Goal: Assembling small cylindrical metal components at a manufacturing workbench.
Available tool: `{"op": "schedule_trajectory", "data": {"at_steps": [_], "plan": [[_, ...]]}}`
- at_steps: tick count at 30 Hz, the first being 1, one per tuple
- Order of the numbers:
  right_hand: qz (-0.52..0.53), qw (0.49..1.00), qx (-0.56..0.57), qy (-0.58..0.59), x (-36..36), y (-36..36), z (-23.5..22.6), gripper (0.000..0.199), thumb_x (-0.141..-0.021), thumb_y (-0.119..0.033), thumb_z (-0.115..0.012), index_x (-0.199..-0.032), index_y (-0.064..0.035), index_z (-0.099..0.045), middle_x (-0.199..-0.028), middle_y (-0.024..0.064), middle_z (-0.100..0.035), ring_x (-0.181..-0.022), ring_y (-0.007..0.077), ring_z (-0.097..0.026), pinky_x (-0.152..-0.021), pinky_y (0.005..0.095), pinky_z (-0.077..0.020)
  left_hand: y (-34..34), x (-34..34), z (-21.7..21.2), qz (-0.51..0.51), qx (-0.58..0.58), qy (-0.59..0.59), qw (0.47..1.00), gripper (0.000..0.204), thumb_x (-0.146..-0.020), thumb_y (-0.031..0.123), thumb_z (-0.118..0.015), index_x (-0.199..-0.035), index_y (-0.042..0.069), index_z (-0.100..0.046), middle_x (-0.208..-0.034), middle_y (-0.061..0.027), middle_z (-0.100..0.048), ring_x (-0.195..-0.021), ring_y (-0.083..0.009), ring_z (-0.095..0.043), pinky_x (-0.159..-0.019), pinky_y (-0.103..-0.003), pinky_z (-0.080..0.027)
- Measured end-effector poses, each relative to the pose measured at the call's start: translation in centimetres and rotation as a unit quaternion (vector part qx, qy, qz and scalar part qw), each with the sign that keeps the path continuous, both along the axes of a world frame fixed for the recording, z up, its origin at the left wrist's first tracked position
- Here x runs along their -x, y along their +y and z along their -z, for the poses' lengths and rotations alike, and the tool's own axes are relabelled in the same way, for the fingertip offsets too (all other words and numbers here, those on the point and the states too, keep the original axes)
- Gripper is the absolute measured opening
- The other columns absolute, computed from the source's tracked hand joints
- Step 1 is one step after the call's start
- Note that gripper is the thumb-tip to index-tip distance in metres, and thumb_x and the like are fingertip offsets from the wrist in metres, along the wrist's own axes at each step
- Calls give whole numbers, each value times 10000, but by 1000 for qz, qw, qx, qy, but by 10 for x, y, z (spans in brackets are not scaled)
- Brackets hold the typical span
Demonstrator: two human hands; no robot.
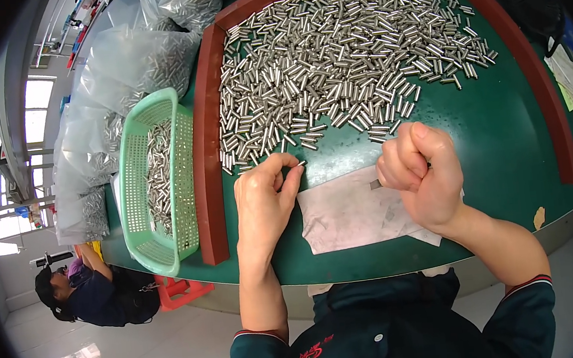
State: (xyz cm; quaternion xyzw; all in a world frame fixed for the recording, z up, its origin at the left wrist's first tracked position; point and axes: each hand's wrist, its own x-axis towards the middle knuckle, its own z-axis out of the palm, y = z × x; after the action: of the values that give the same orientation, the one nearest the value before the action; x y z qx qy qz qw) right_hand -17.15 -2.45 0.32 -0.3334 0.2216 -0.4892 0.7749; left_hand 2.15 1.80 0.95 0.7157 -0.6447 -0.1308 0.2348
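Note:
A broad heap of short, shiny metal pins (343, 49) covers the far part of the green tabletop. At the heap's near left edge is my left hand (261, 199), thumb and forefinger pinched on what looks like a single metal pin (301, 164); only its tip shows. My right hand (424, 176) is raised in a closed fist to the right, and its curled fingers hide whatever they may hold. Between and below the hands lies a pale, stained cloth (345, 218), partly covered by the right hand. A small dark patch shows on it beside the right fingers.
A red-brown raised border (208, 166) frames the pins left, back and right. Left of it stands a light green perforated basket (142, 244) with more pins. Clear plastic bags (130, 56) of pins line the far left. A person (97, 290) sits beyond, near a red stool (180, 294).

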Motion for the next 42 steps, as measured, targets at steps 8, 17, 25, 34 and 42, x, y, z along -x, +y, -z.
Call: {"op": "schedule_trajectory", "data": {"at_steps": [8, 17, 25, 34, 42], "plan": [[3, 1000, -11, -27, 1, 1, 2, 362, -831, -203, -335, -495, -87, -267, -432, -15, -252, -425, 74, -197, -407, 238, -176, 5, 42, 3, 175, 3, 115, 978, 66, -666, 25, -641, -714, 17, -597, -576, -95, -546, -485, -227, -521, -446, -317, -398], [-2, 999, 36, -40, 2, 2, 7, 387, -879, -264, -292, -521, -120, -259, -415, -33, -230, -389, 79, -149, -398, 241, -173, 8, 45, 8, 145, -11, 137, 980, 55, -685, -4, -639, -728, -3, -604, -510, -57, -488, -423, -119, -409, -412, -246, -325], [-8, 998, 36, -44, 1, 2, 7, 391, -877, -273, -299, -520, -118, -261, -413, -34, -225, -386, 78, -151, -400, 241, -170, 7, 44, 8, 138, -6, 144, 980, 54, -687, -3, -640, -725, -5, -602, -506, -56, -489, -422, -115, -401, -411, -244, -322], [9, 998, 60, -32, -1, 7, 8, 406, -881, -276, -316, -515, -111, -260, -411, -31, -230, -384, 77, -159, -404, 243, -175, 9, 45, 13, 128, -1, 151, 980, 56, -655, 5, -638, -678, 6, -587, -543, -108, -535, -448, -229, -509, -435, -303, -401], [25, 993, 112, 28, -8, 16, 5, 411, -873, -263, -354, -505, -98, -271, -426, -28, -228, -392, 80, -181, -416, 250, -186, 8, 45, 6, 135, -21, 130, 982, 50, -652, -7, -632, -674, 2, -588, -537, -111, -533, -437, -229, -503, -431, -298, -399]]}}
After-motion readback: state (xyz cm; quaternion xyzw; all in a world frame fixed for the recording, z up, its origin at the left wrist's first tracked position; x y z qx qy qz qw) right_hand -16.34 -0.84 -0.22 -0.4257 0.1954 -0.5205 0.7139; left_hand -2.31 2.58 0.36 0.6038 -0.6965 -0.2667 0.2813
